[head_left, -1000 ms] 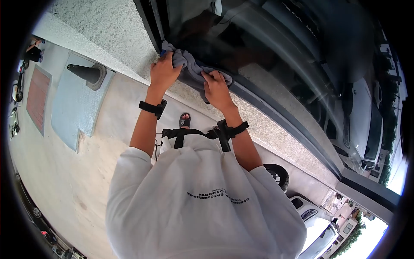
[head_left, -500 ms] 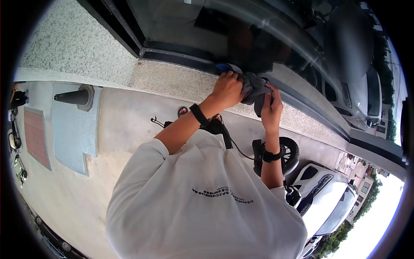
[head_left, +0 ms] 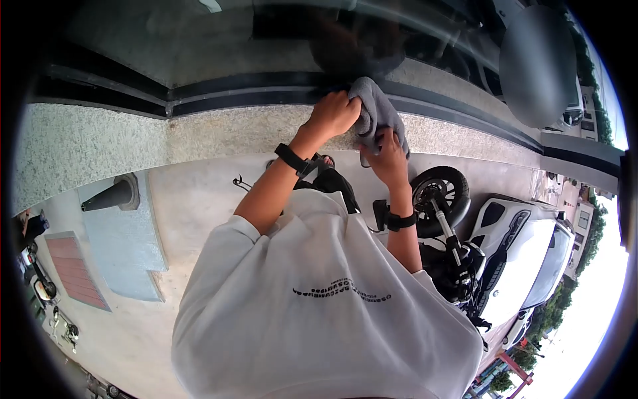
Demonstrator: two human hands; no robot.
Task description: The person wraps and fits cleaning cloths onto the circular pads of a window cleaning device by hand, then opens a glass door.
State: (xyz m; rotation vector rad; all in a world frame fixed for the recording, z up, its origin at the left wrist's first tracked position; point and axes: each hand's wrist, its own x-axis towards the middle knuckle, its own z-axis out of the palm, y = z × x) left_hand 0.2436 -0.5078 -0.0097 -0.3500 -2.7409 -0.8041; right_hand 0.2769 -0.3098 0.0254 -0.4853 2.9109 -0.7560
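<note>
A grey cloth (head_left: 380, 106) hangs bunched between my hands in front of the dark window frame and the speckled stone ledge (head_left: 226, 136). My left hand (head_left: 335, 114) is closed on the cloth's left edge, close to the lower frame of the glass. Lower and to the right, my right hand (head_left: 387, 159) has its fingers curled into the cloth's lower part. Black straps are round both wrists.
Dark reflective glass (head_left: 226, 46) spans the top. A motorcycle wheel (head_left: 440, 196) and a white car (head_left: 518, 253) stand at right. At left are a traffic cone (head_left: 113, 194), grey ramp, red panel and parked motorbikes.
Both hands and the cloth have moved right along the window frame. The cloth, spread along the frame earlier, is now gathered and lifted between the hands. The view has turned, showing more motorcycle.
</note>
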